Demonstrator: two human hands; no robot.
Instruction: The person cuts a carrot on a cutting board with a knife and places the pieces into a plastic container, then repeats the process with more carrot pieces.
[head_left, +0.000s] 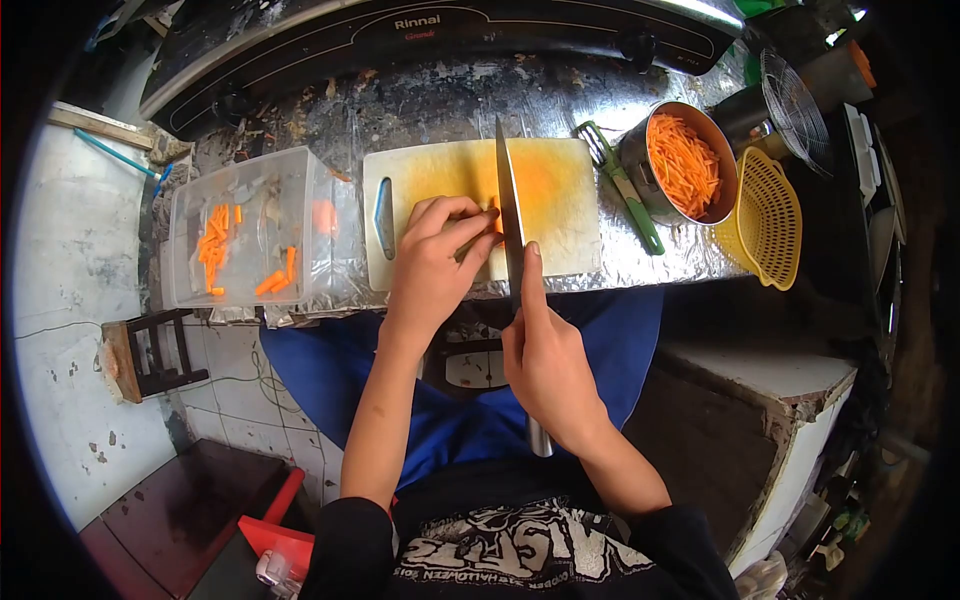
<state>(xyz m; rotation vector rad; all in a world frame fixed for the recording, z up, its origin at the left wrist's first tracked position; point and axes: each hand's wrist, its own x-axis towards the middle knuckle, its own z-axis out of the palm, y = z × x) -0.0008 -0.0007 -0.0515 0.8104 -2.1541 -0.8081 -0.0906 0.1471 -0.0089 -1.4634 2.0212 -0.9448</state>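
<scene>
My right hand (548, 365) grips a long kitchen knife (511, 205), its index finger stretched along the blade and its blade pointing away from me. On the orange-stained white cutting board (430, 170), my left hand (440, 250) pins a small piece of carrot (497, 218) with bent fingertips, right beside the left face of the blade. Most of the carrot is hidden by the fingers and the knife. To the right of the board lies a green-handled peeler-like tool (630, 200). A metal pot (640, 165) holds many thin carrot strips (684, 165).
Left of the board stands a clear plastic container (240, 180) with carrot pieces (213, 240) inside. A yellow basket (772, 225) leans by the pot at the counter's right end, near a wire strainer (797, 110). Behind the foil-covered counter sits a black Rinnai stove (520, 35).
</scene>
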